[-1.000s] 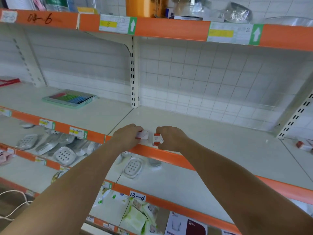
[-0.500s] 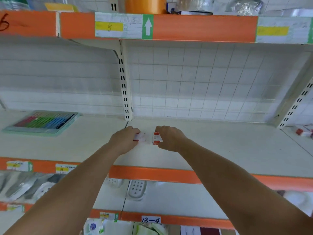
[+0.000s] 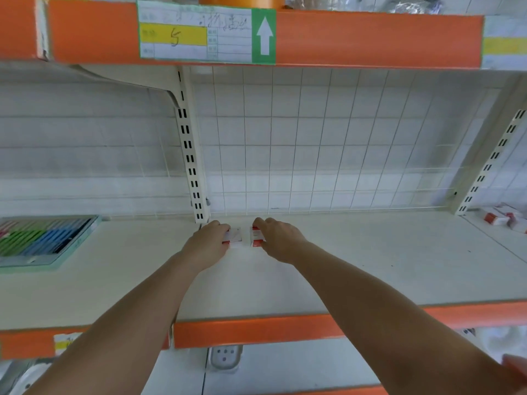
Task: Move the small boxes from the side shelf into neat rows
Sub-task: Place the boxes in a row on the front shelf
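Here the left hand (image 3: 209, 243) pinches one box (image 3: 234, 238) and the right hand (image 3: 278, 239) pinches another (image 3: 256, 237), side by side, slightly apart, long axes pointing toward the back grid (image 3: 328, 143).

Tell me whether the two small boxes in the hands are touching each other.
Apart. The head view shows a strip of bare shelf between the left box and the right box.

You face a cream shelf (image 3: 370, 266) with an orange front edge (image 3: 256, 330), backed by a white wire grid (image 3: 313, 143) over pale tiled wall. A slotted upright (image 3: 189, 155) rises behind, and another orange-edged shelf (image 3: 370, 38) above carries a paper label (image 3: 205, 32) with a green arrow.
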Demonstrator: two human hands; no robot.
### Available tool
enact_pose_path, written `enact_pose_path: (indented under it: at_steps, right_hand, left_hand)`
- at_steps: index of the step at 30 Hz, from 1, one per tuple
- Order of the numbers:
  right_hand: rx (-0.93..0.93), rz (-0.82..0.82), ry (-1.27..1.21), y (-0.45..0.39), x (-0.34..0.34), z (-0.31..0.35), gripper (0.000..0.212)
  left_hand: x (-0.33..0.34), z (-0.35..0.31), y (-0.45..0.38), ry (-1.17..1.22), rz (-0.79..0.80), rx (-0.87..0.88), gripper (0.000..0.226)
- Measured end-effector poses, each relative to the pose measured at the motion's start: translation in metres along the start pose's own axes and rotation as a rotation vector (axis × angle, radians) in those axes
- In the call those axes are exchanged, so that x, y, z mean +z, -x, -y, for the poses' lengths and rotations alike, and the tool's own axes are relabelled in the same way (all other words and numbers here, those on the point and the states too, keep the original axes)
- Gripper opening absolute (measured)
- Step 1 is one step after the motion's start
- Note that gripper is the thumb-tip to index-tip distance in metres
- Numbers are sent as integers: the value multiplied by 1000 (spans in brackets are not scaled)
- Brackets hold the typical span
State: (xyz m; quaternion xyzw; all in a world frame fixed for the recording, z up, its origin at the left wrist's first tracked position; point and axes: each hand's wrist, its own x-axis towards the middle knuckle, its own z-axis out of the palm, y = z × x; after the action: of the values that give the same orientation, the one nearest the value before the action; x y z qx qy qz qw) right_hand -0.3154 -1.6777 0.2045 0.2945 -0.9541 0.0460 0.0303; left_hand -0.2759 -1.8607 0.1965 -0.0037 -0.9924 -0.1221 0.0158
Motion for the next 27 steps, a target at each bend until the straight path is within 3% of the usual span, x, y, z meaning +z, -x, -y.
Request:
enact_pose_path:
  at_steps: [12,20,27]
  right_hand:
    - [-40,-74,46,-60,35,-17,37]
    - [-54,-97,19,-89,51,-19,39]
    - [-41,-74,42,-98,55,-21,43]
  left_hand:
    - [26,23,-61,3,-70,-2,25]
    - [36,31,-87,-13,-77,4,38]
    - [39,37,-98,-54,-86,9,36]
